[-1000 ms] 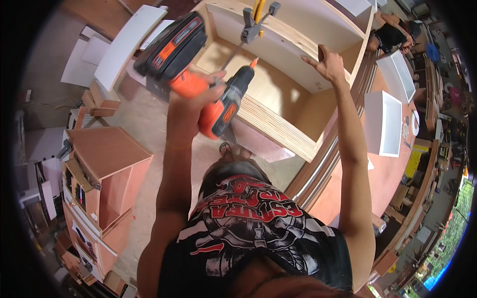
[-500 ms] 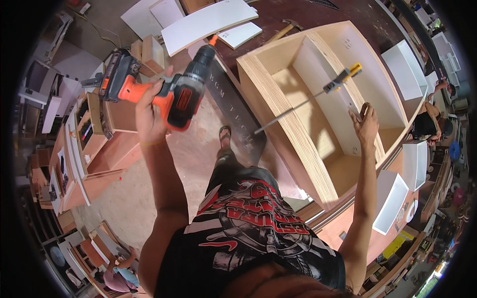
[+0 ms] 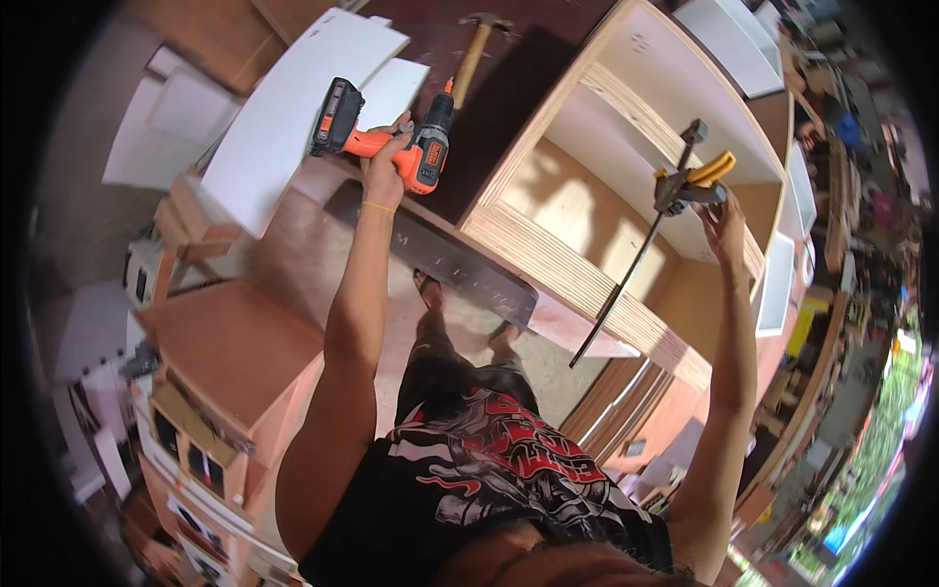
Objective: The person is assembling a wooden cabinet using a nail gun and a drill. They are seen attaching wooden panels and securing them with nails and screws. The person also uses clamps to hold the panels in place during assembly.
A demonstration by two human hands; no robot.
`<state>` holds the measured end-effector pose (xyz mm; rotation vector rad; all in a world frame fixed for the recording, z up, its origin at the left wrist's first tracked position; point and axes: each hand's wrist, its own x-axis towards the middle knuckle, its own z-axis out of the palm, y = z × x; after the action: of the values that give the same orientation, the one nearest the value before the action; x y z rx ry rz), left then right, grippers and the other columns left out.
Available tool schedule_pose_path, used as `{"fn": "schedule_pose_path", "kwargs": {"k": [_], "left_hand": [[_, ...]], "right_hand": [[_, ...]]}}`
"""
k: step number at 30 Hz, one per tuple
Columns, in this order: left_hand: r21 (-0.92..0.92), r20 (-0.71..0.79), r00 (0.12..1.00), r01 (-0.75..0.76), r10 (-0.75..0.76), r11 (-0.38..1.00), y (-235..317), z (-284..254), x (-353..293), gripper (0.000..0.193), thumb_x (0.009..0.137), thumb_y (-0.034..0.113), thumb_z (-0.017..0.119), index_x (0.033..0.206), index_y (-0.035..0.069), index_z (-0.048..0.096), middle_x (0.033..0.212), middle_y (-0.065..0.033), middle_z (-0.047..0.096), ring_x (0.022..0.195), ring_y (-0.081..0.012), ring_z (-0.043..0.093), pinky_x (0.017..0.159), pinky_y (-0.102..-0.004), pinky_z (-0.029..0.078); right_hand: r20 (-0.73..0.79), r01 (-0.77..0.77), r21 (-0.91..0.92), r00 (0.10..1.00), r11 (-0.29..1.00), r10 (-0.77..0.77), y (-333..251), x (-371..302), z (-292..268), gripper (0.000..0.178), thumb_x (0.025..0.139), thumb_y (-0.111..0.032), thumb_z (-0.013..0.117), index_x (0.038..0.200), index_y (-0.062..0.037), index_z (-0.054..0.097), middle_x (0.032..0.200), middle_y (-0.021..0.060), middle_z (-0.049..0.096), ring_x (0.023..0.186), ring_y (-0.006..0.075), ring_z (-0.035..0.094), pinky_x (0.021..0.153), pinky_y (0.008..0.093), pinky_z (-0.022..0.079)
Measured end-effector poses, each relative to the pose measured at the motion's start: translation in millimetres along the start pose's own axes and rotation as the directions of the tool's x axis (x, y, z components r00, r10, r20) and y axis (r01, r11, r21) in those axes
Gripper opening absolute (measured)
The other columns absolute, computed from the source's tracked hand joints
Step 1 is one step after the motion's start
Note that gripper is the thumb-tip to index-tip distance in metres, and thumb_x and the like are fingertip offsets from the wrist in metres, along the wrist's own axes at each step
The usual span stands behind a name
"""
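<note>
A cordless drill [image 3: 423, 157], orange and black, is gripped by its handle in my left hand [image 3: 385, 176]. Its tip points away from me, beside the open cabinet. On the right, the fingers of my right hand [image 3: 724, 233] are closed about the grip end of a bar clamp [image 3: 634, 266] with yellow levers. The clamp's long bar lies across the front edges of a pale plywood cabinet [image 3: 587, 256], its lower end reaching past the near edge. The cabinet has a divider [image 3: 631, 98] inside. My fingertips are partly hidden behind the clamp.
A claw hammer [image 3: 473, 64] lies on the dark red tabletop beyond the drill. White panels [image 3: 303, 88] rest at the far left. Below them stands a reddish-brown wooden box unit [image 3: 230, 342]. A dark printed board [image 3: 460, 266] runs along the table's near side.
My left hand has brought the drill rightward in view, over the table side. My right hand has gone from the divider's edge to the clamp's grip. The view has turned.
</note>
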<state>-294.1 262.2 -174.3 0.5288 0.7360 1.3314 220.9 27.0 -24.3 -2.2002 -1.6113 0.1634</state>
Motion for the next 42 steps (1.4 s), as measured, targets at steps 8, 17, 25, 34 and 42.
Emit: {"fn": "schedule_pose_path", "kwargs": {"k": [8,17,25,34,42], "left_hand": [[0.078,0.037,0.994,0.102,-0.105,0.992,-119.9,-8.3,74.7,0.026,0.08,-0.001,0.073,0.101,0.004,0.057,0.126,-0.0188,0.067,0.112,-0.0219,0.064,0.1,-0.0363,0.049],[0.259,-0.18,0.879,0.476,-0.443,0.84,-132.6,-23.5,68.4,0.041,0.076,0.021,0.087,0.109,0.005,0.068,0.101,-0.0098,0.073,0.09,-0.0217,0.071,0.08,-0.0377,0.057],[0.383,-0.201,0.973,0.186,-0.115,0.905,-86.6,-103.1,-72.4,0.038,0.085,0.033,0.081,0.107,0.003,0.071,0.097,-0.0101,0.073,0.081,-0.0163,0.072,0.073,-0.0304,0.059],[0.193,-0.619,0.785,0.151,0.001,0.969,26.1,-392.2,-444.5,0.027,0.097,0.01,0.062,0.123,0.004,0.061,0.11,-0.0149,0.074,0.086,-0.023,0.074,0.071,-0.0341,0.06],[0.662,-0.747,0.056,-0.038,0.663,0.749,286.2,-376.4,-585.2,0.027,0.102,0.025,0.062,0.109,-0.001,0.067,0.09,-0.0088,0.073,0.073,-0.0127,0.068,0.064,-0.0261,0.055]], "right_hand": [[-0.04,0.078,-0.15,0.996,0.986,-0.085,23.9,5.8,9.6,0.067,0.079,-0.012,0.084,0.138,-0.0013,0.053,0.124,0.021,0.063,0.117,0.0383,0.059,0.098,0.0445,0.049],[0.081,-0.086,0.379,0.995,0.922,0.059,145.6,-17.5,12.5,0.052,0.094,0.0,0.065,0.139,0.0068,0.041,0.138,0.019,0.053,0.128,0.0274,0.054,0.109,0.0398,0.044],[0.025,0.133,0.26,0.989,0.957,-0.144,83.3,17.3,24.6,0.064,0.098,-0.017,0.067,0.148,0.01,0.037,0.148,0.0297,0.046,0.139,0.0361,0.047,0.109,0.0422,0.047],[0.141,0.239,-0.213,0.967,0.947,-0.212,79.3,28.7,-2.8,0.05,0.102,-0.023,0.062,0.142,0.005,0.05,0.144,0.024,0.054,0.131,0.0373,0.056,0.106,0.0432,0.05],[-0.567,0.301,-0.2,0.741,0.932,-0.361,-218.6,-46.5,-71.7,0.046,0.096,-0.019,0.071,0.133,0.0054,0.055,0.107,0.0192,0.071,0.095,0.0292,0.069,0.085,0.0414,0.056]]}}
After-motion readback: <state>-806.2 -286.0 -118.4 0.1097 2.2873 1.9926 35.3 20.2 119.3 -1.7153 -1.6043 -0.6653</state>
